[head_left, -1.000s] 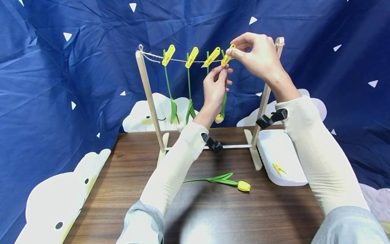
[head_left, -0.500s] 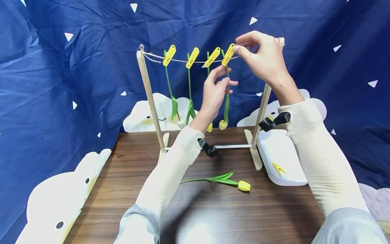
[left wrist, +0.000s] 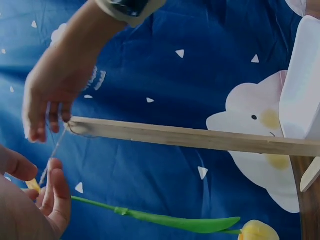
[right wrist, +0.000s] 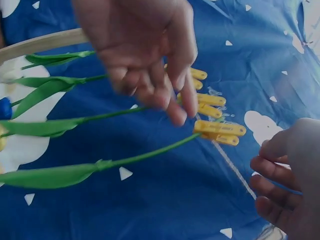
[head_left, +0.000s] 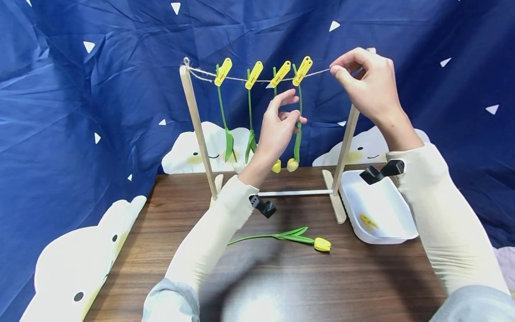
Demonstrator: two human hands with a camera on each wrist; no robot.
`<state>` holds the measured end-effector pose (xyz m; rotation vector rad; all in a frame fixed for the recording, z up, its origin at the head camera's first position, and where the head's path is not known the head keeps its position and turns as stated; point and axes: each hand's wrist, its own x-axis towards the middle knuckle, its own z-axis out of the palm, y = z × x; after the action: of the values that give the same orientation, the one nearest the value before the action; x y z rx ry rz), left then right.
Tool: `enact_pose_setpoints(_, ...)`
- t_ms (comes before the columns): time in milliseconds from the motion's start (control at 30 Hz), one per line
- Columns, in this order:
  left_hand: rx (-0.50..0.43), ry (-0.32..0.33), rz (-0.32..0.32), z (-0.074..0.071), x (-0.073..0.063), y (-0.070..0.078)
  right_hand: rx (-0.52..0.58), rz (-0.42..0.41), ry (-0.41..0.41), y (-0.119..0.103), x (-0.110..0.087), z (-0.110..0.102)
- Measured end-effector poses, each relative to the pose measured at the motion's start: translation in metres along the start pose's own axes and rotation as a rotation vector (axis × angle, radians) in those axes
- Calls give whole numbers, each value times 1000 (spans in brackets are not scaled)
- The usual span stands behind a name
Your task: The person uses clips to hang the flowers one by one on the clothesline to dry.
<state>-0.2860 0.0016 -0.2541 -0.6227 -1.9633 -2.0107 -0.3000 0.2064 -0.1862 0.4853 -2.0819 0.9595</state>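
Note:
Several yellow clothespins (head_left: 302,71) stand on a twine line (head_left: 318,73), each with a green-stemmed artificial tulip hanging head down. My left hand (head_left: 278,127), fingers loosely bent and holding nothing, is beside the rightmost hanging tulip (head_left: 293,165). Farther right, my right hand (head_left: 372,82) is at the twine near the post top, with thumb and forefinger close to it. In the right wrist view its fingers (right wrist: 275,172) look relaxed, and nothing shows between them. The rightmost clothespin (right wrist: 220,131) sits apart from both hands there.
A wooden stand (head_left: 196,120) with a white lower bar (head_left: 297,193) carries the twine. One yellow tulip (head_left: 322,244) lies on the brown table (head_left: 322,286). At the right, a white tray (head_left: 396,219) contains a yellow clothespin (head_left: 368,222). Blue cloth hangs behind.
My right hand has let go of the rightmost clothespin and moved right along the twine. The left hand has released the stem and drawn slightly left and down. The tulip now hangs freely.

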Motion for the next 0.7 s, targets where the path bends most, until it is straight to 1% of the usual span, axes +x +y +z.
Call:
enact_pose_setpoints(100,-11,-8,19,-5,-5,0,-18,-3,-42,8,-10,-3)
enact_pose_setpoints(167,-6,-25,24,-9,-10,-1,-33,-11,-75,14,-17,-5)
enact_pose_setpoints(267,18,-48,33,-15,-19,-2,-58,-15,-121,24,-28,-8)
enact_pose_setpoints(400,43,-81,54,-25,-30,-9,-108,-14,-173,37,-42,-13)
enact_pose_setpoints(533,36,-107,76,-39,-40,-16,-139,-14,-212,48,-56,-17)
enact_pose_setpoints(700,53,-100,87,-60,-51,-24,-144,-36,-255,61,-75,-21)
